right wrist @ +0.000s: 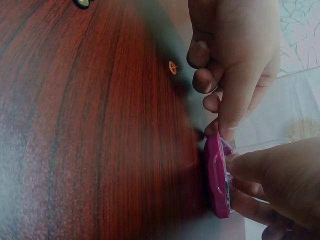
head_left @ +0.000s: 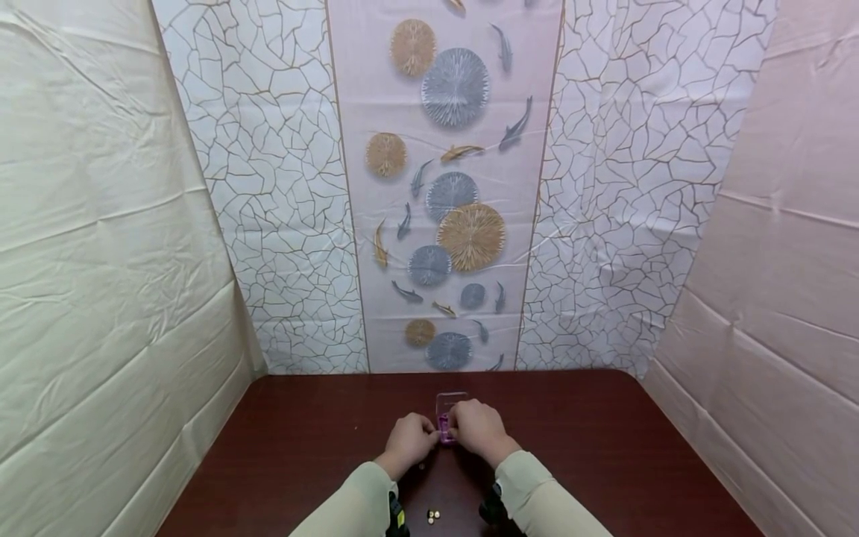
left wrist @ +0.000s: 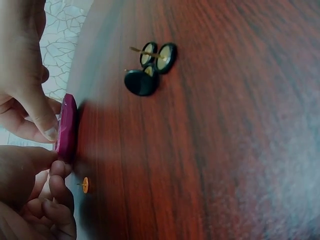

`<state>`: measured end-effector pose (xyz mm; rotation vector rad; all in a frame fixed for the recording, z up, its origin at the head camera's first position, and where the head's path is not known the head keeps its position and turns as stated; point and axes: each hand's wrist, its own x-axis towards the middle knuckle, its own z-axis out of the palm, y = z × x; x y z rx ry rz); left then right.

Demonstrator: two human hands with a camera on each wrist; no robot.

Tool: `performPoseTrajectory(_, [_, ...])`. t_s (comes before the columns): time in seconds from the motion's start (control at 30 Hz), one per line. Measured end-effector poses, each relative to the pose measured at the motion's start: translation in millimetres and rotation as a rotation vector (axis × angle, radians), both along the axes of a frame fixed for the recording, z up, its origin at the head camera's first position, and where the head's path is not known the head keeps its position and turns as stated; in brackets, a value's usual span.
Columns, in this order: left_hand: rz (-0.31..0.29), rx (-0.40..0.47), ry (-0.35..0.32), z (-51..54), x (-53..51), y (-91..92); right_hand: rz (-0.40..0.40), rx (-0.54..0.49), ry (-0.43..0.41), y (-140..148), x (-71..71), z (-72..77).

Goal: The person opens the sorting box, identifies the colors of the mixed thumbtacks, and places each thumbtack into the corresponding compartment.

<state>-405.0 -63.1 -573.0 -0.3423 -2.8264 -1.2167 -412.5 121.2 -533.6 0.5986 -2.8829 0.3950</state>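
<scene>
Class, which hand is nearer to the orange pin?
Left. The left hand is close beside the orange pin; the right hand is farther off, at the pink case.

loose black tacks (left wrist: pixel 142 84): 3 | loose orange tack (left wrist: pixel 85 185): 1 | magenta case (right wrist: pixel 216 177): 1 | table (head_left: pixel 302 440): 1

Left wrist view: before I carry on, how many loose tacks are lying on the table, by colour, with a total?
Black tacks with gold-coloured undersides: 3
Orange tack: 1
Total: 4
</scene>
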Motion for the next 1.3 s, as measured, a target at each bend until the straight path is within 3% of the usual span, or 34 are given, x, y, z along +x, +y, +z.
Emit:
performPoseTrajectory(0.47, [0.011, 0.024, -0.005, -6.2, 6.2, -5.4, 0.004, -0.133, -0.006, 2, 19.9, -4.0])
performPoseTrajectory(0.67, [0.018, -0.032, 0.046, 0.0, 8.4, -18.2, 0.099, -0.173, -0.023, -4, 30.0, 1.3])
performPoseTrajectory(0.87, [0.055, -0.094, 0.072, 4.1, 5.5, -31.7, 0.214, -0.129, -0.073, -17, 37.2, 6.8])
performPoseTrajectory(1.1, [0.093, -0.104, 0.066, 4.8, 6.3, -43.7, 0.236, -0.067, -0.121, -33, 43.2, 4.0])
performPoseTrajectory(1.3, [0.111, -0.095, 0.058, 4.4, 6.7, -51.9, 0.255, -0.013, -0.083, -41, 43.9, -1.0])
